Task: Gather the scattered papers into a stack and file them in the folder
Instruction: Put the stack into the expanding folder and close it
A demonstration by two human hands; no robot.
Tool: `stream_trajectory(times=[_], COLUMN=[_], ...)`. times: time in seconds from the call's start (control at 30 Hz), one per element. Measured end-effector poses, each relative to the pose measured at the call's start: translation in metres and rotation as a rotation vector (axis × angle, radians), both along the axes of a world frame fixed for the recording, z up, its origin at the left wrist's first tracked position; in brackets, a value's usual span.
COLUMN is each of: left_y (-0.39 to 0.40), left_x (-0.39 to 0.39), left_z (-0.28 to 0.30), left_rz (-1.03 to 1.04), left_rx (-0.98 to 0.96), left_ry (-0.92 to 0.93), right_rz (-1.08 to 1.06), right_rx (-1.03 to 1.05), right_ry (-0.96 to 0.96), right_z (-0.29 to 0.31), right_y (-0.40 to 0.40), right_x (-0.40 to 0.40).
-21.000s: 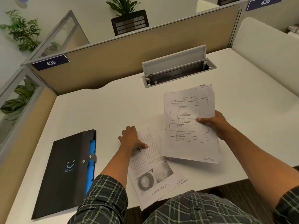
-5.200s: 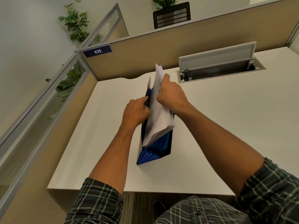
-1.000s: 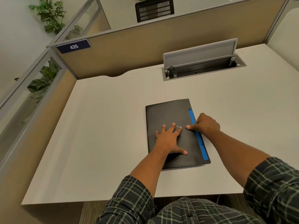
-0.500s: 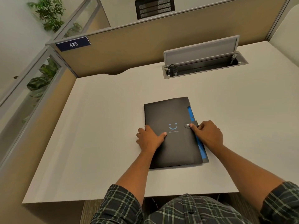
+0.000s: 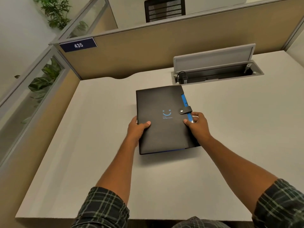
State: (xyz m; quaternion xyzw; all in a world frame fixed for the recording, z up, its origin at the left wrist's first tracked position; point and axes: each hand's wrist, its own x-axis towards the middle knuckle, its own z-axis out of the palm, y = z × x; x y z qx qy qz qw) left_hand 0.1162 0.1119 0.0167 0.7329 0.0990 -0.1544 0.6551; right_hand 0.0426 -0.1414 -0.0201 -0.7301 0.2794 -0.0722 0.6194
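The black folder [image 5: 162,129] with a blue smile logo lies closed in the middle of the white desk [image 5: 82,145], its strap snapped over the blue right edge. My left hand [image 5: 137,129] grips its left edge, thumb on the cover. My right hand [image 5: 196,125] grips the right edge just below the strap, thumb on top. No loose papers are in sight; none show from the folder.
An open cable hatch [image 5: 215,69] with a raised grey lid sits at the back of the desk. Tan partition walls [image 5: 148,46] close off the back and left, with a "435" sign [image 5: 78,45]. Potted plants stand beyond the glass panel on the left.
My left hand moved from the cover to the folder's left edge, and my right hand left the snap and took the right edge. The folder now sits farther from me on the desk.
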Motion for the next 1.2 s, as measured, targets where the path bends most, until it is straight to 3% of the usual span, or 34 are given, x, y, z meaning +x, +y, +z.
stream_trajectory(times=[0.17,0.27,0.33,0.47,0.6,0.87,1.07,1.2], left_y=[0.031,0.045,0.050,0.042,0.033,0.016,0.008,0.002], left_x=[0.054,0.084,0.102,0.121,0.131,0.135,0.128,0.121], left_z=[0.021,0.024,0.023,0.015,0.005,-0.022,-0.035,-0.031], left_rz=[-0.035,-0.086,-0.150,-0.356,-0.456,-0.437,-0.515,-0.619], left_rx=[-0.141,-0.082,0.047,0.527,0.684,0.929,1.096,1.293], left_ry=[-0.027,-0.040,-0.061,-0.157,-0.223,-0.270,-0.246,-0.259], right_rz=[0.018,0.017,0.012,-0.003,0.135,0.581,0.723,0.762], right_rx=[0.066,0.080,0.072,0.023,-0.147,-0.554,-0.954,-0.998], right_ry=[-0.057,-0.054,-0.023,0.073,0.126,0.271,0.327,0.336], right_z=[0.021,0.025,0.023,0.014,0.007,-0.016,-0.029,-0.030], right_y=[0.012,0.022,0.028,0.033,0.030,0.029,0.027,0.027], right_x=[0.076,0.118,0.141,0.173,0.190,0.184,0.167,0.156])
